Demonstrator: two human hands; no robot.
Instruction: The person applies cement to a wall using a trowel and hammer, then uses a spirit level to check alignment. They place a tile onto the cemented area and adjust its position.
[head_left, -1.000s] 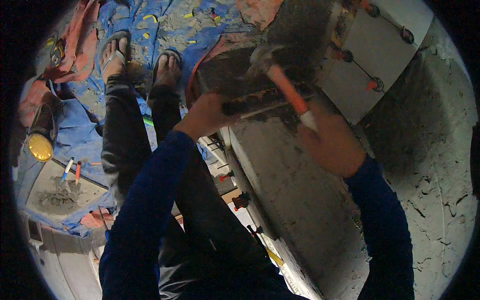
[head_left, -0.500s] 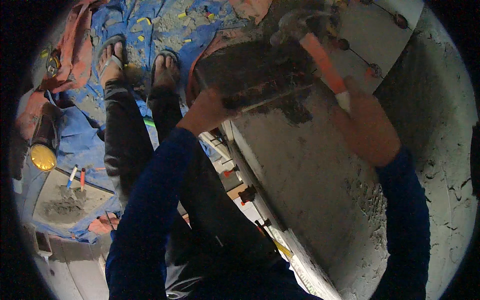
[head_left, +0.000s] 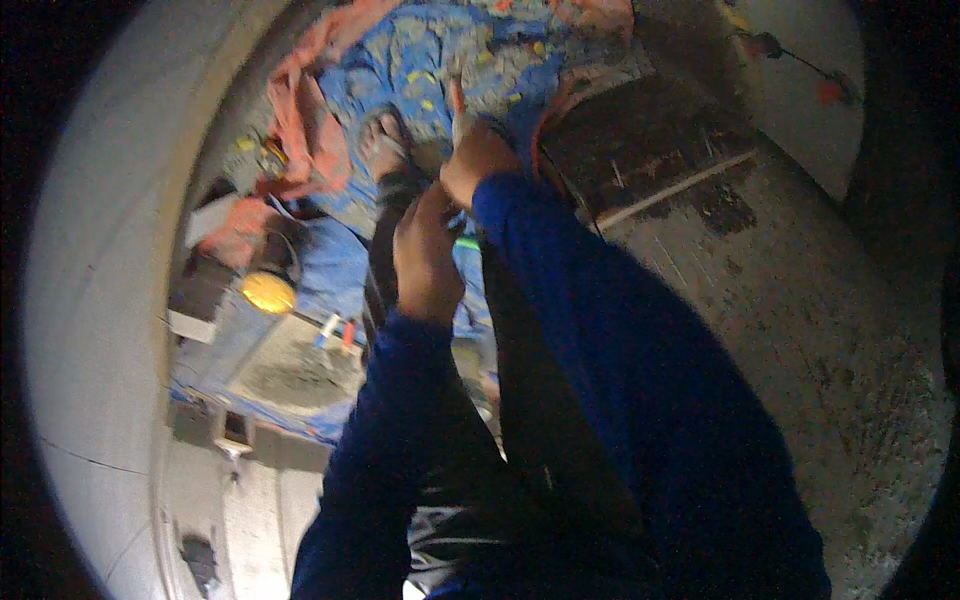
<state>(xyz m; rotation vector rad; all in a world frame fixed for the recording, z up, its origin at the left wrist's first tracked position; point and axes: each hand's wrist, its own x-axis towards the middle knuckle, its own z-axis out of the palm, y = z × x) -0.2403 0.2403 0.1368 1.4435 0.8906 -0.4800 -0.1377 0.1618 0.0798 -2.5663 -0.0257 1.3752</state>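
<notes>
My right hand [head_left: 482,158] is closed around the pale end of an orange handle [head_left: 458,98]. The tool's head is too blurred against the littered sheet to name. Just below it, my left hand [head_left: 428,255] lies close against the right hand, its fingers mostly hidden, so whether it grips anything does not show. Both hands are in front of my legs, above the blue sheet [head_left: 360,70]. To their right is a dark, rough panel [head_left: 640,130] edged by a pale strip [head_left: 680,190], beside a grey mortar-covered surface [head_left: 780,290].
At the left, a lamp with a yellow face [head_left: 269,293] stands near a mortar-smeared board [head_left: 290,370], where blue and red tool handles [head_left: 348,335] lie. An orange cloth [head_left: 305,130] borders the sheet. A pale panel [head_left: 810,100] with dark and red knobs is far right.
My right hand has swung left with the orange-handled tool, from over the grey surface to in front of my legs. My left hand has left the dark panel's edge. The view has shifted left.
</notes>
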